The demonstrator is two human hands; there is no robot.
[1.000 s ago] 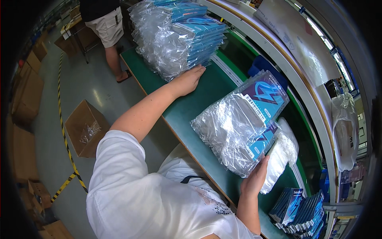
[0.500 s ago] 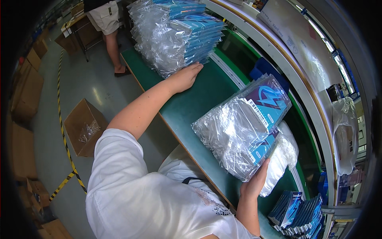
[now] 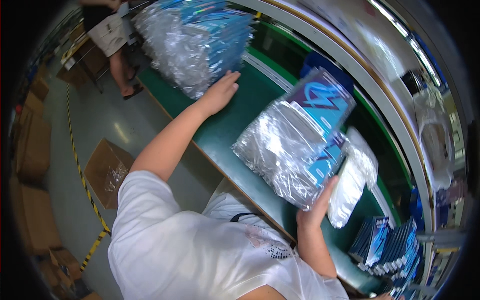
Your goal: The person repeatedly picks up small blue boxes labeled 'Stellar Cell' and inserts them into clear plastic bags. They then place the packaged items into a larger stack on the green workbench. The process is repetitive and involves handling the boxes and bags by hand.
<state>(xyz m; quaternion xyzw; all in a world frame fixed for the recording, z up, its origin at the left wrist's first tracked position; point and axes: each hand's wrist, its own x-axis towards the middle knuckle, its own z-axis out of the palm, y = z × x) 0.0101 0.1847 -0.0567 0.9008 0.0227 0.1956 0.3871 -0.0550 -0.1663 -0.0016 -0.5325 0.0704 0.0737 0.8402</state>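
At the far end of the green bench, a tall stack of blue boxes in clear plastic bags [image 3: 220, 42] stands with its loose plastic toward the left. My left hand [image 3: 220, 94] is beside the foot of this stack, fingers extended and holding nothing; whether they touch it I cannot tell. Nearer lies a smaller pile of bagged blue boxes [image 3: 320, 112], its crinkled plastic facing me. Against its lower right edge rests my right hand [image 3: 315, 207], with the visible fingers stretched along the side and others hidden. A bundle of whitish plastic bags [image 3: 350, 187] lies just right of those fingers.
Unbagged dark blue boxes [image 3: 385, 245] stand in rows at the near right. A blue bin [image 3: 327, 70] sits behind the smaller pile, below a long shelf edge [image 3: 345, 55]. On the floor at left is an open carton [image 3: 97, 182] with plastic inside. Another person [image 3: 107, 37] stands beyond the bench.
The view has shifted, moving the stacks up and left in the picture. My left hand has drawn slightly away from the tall stack's base. My right hand stays at the smaller pile's edge.
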